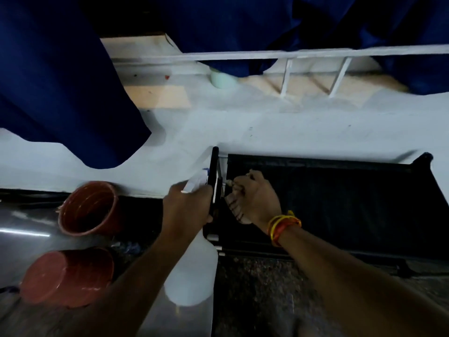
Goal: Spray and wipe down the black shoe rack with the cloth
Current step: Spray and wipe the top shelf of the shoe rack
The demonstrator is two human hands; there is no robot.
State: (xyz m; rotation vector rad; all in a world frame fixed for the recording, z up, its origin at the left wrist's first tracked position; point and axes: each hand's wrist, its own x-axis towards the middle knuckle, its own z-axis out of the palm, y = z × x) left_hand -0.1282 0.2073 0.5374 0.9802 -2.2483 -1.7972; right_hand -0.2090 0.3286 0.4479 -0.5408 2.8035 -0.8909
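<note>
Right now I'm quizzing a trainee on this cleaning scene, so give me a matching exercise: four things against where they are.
Things:
1. spray bottle
2. cloth
3. upright red bucket
4. black shoe rack

Places:
A. in the right hand
B. against the white wall, right of the bottle
C. in the left hand
D. far left, above an overturned bucket

Pairs: 1-C, 2-A, 3-D, 4-B

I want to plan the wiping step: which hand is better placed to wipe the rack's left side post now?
The right hand. It grips the cloth right beside the shoe rack post, while the left hand holds the spray bottle.
</note>
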